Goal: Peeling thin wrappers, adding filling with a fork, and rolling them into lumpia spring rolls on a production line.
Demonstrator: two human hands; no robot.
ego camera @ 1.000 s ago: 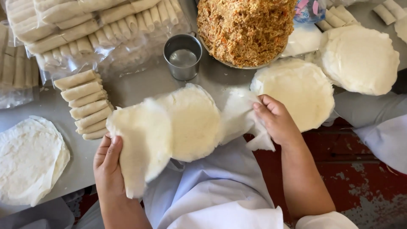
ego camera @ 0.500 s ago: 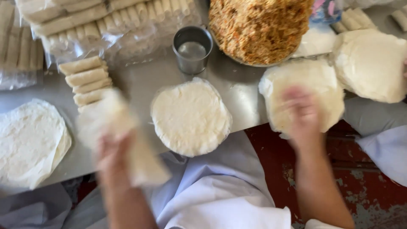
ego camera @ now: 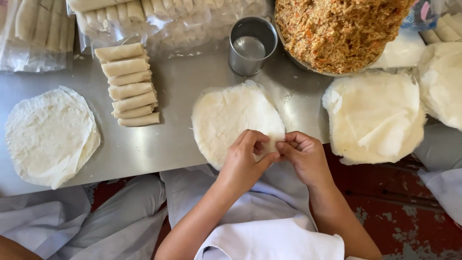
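A small stack of round white wrappers [ego camera: 231, 115] lies on the steel table [ego camera: 183, 86] right in front of me. My left hand [ego camera: 245, 161] and my right hand [ego camera: 303, 156] meet at its near right edge, fingertips pinching the rim of the top wrapper. A bigger stack of wrappers [ego camera: 375, 115] sits to the right, and another stack [ego camera: 48, 135] lies at the far left. A bowl of shredded orange-brown filling [ego camera: 337, 29] stands behind, beside a small steel cup [ego camera: 251, 45] holding liquid.
Several rolled spring rolls [ego camera: 129, 84] lie in a column left of centre. Bags of more rolls [ego camera: 159, 14] fill the back of the table. More wrappers [ego camera: 440, 82] sit at the right edge. White cloth covers my lap [ego camera: 269, 226].
A second ago my hands held wrappers apart in the air. My left hand swung a pile off to the left; both hands now pinch the edge of the middle stack.
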